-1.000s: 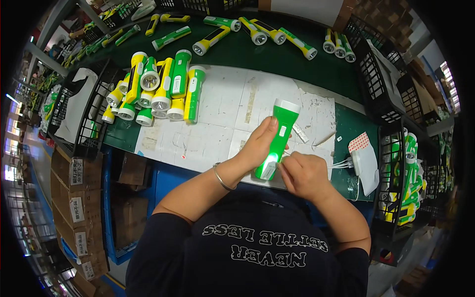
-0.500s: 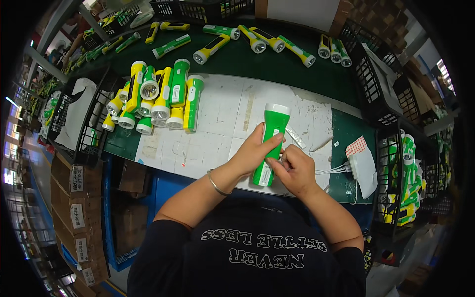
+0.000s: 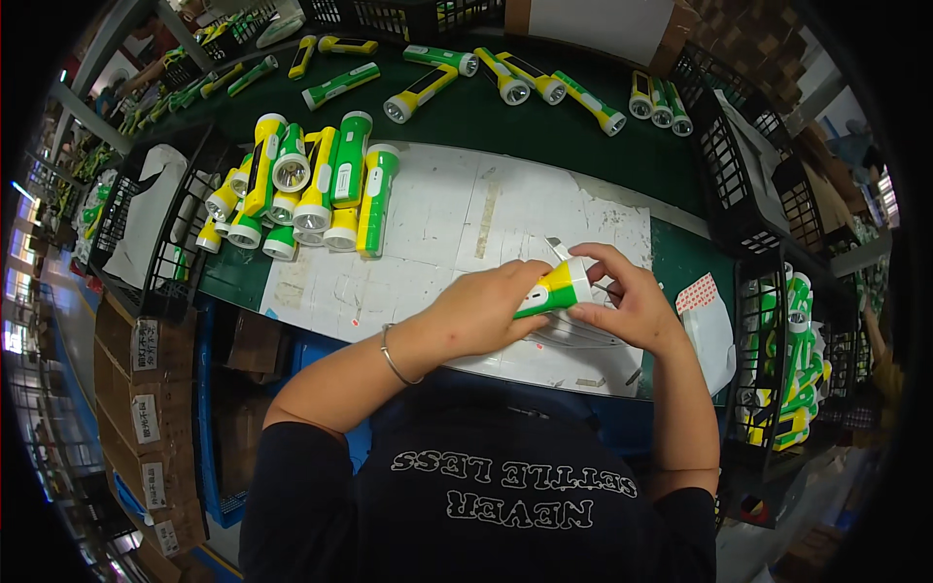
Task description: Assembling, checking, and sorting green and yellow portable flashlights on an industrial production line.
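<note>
A green and yellow flashlight lies between my two hands above the white work sheet, its wide white-rimmed head turned to the right. My left hand is wrapped round the flashlight's body and hides most of it. Thumb and fingers of my right hand close on the head's rim from the right. Behind the flashlight, a thin clear strip rests on the sheet. Left of my hands stands a stack of flashlights, green and yellow, most with their lenses toward me.
More flashlights lie scattered along the green tabletop at the back. A black crate stands at the left; another crate full of flashlights is at the right. A white pouch and white cables lie near the right edge.
The flashlight has swung from upright to nearly level, its head now pointing right and a yellow side showing. My right hand has moved up from its body to its head.
</note>
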Demonstrator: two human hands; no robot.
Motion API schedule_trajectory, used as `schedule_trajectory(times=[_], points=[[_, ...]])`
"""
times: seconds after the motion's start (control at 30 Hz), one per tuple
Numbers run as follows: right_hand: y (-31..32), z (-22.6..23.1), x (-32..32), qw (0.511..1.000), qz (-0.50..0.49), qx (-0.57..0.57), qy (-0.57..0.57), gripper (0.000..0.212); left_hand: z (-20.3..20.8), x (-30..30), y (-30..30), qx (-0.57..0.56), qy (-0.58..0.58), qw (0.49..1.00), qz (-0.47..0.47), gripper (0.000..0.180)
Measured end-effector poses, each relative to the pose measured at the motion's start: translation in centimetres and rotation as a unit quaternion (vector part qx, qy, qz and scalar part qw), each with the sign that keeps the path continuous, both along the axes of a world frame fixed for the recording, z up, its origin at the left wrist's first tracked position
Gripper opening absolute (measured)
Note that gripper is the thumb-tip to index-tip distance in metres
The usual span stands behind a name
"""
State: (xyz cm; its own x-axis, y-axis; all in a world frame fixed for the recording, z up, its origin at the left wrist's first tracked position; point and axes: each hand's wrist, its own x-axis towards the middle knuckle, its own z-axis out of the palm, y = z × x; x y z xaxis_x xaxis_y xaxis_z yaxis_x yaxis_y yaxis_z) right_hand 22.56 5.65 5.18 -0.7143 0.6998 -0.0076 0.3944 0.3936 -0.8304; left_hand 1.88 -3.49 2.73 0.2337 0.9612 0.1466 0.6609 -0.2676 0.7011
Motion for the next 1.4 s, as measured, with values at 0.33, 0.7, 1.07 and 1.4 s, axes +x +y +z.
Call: schedule_trajectory(times=[0.33,0.7,1.07,1.4], points=[[0.5,-2.4,1.9,0.991,-0.024,-0.116,0.066,0.066,1.4,-5.5,-1.5,-0.063,0.197,0.978,0.023,0.038],[-0.4,-5.3,-2.2,0.995,-0.097,0.006,0.01,0.041,-3.1,-3.2,-0.3,-0.191,-0.157,0.968,-0.039,0.062],[-0.8,-6.3,-1.4,0.98,-0.089,-0.155,0.085,0.014,-4.5,-1.2,0.1,-0.12,-0.153,0.977,0.088,0.065],[-0.5,-6.6,-0.4,0.938,-0.109,-0.29,0.155,0.015,-4.0,1.2,0.5,-0.088,-0.142,0.981,0.098,0.065]])
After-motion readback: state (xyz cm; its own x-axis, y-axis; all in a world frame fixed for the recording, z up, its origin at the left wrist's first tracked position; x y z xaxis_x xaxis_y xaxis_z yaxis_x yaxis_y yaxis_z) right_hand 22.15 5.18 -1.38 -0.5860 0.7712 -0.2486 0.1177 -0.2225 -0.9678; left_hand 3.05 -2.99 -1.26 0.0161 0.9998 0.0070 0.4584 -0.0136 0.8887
